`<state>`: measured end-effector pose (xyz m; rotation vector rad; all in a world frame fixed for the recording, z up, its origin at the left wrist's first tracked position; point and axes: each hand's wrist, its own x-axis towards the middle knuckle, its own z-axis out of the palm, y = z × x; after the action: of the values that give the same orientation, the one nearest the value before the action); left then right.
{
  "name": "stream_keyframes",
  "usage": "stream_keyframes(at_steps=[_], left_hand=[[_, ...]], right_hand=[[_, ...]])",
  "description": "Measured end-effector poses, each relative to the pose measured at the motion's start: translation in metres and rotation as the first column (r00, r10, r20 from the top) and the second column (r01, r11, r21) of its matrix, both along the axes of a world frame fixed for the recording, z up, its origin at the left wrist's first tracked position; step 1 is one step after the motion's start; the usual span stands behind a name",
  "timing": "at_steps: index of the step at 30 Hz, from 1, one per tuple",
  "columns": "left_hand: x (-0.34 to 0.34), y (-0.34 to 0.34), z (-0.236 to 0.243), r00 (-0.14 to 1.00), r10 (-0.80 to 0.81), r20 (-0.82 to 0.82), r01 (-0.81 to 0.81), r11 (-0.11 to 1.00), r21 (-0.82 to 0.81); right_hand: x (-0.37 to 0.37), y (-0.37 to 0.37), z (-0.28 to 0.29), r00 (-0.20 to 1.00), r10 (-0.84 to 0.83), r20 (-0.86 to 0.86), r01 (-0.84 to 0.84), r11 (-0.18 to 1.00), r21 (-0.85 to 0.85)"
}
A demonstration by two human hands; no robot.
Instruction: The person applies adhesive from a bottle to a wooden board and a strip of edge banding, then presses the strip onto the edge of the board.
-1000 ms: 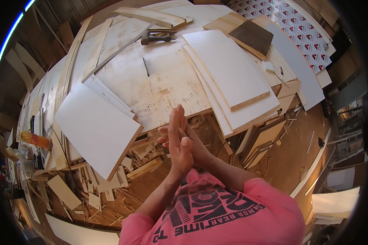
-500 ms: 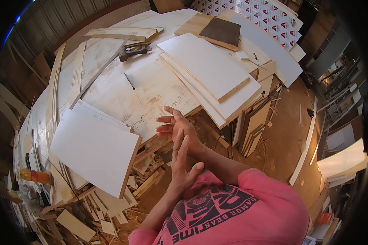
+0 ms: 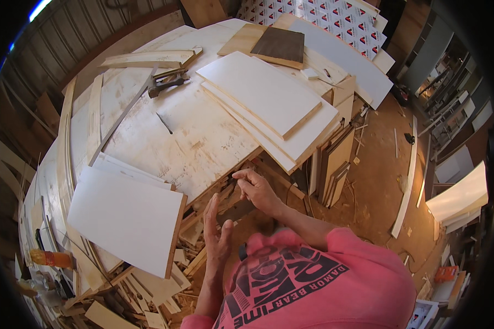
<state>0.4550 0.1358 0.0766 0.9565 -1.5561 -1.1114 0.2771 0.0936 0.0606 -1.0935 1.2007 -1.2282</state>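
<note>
My left hand (image 3: 217, 236) is raised beside the table's near edge, fingers extended upward and thumb apart, empty. My right hand (image 3: 258, 192) is a little higher and to the right, fingers apart and loosely bent, also empty. The two hands do not touch. Nearest my left hand is a white board (image 3: 126, 214) with a pale wooden edge, on a stack at the table's left. A stack of white boards (image 3: 258, 93) lies on the right. A black hand tool (image 3: 164, 82) and a thin dark rod (image 3: 163, 122) rest on the worn work table (image 3: 181, 153).
An orange bottle (image 3: 49, 257) stands at the left. Long strips (image 3: 66, 142), a dark square panel (image 3: 280, 44) and patterned sheets (image 3: 307, 13) lie farther back. Scrap wood (image 3: 159, 299) litters the floor below. Upright panels (image 3: 332, 164) lean at the table's right, with a long strip (image 3: 406, 181) on the floor.
My hands, pressed together a second ago, have parted: the left is lower and further left, the right further right with fingers bent. The view has shifted, so the table sits differently in frame.
</note>
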Motion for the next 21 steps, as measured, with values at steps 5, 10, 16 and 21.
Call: stream_keyframes(at_steps=[5,10,16,21], left_hand=[[0.019,0.009,-0.022,0.996,0.074,0.047,-0.084,0.968,0.236],[0.024,0.016,-0.076,0.997,0.032,0.076,-0.061,0.906,0.419],[0.052,0.046,-0.162,0.86,-0.255,0.442,-0.035,0.835,0.55],[0.106,0.09,-0.237,0.725,-0.333,0.603,-0.196,0.739,0.644]], right_hand=[[-0.016,0.007,-0.005,0.998,-0.068,0.012,0.067,0.994,0.083],[-0.03,0.0,0.0,0.996,-0.082,-0.047,0.083,0.996,0.016],[-0.045,0.01,-0.052,0.974,-0.056,-0.22,0.06,0.998,0.01],[-0.078,0.042,-0.119,0.88,-0.034,-0.475,0.112,0.984,0.138]])
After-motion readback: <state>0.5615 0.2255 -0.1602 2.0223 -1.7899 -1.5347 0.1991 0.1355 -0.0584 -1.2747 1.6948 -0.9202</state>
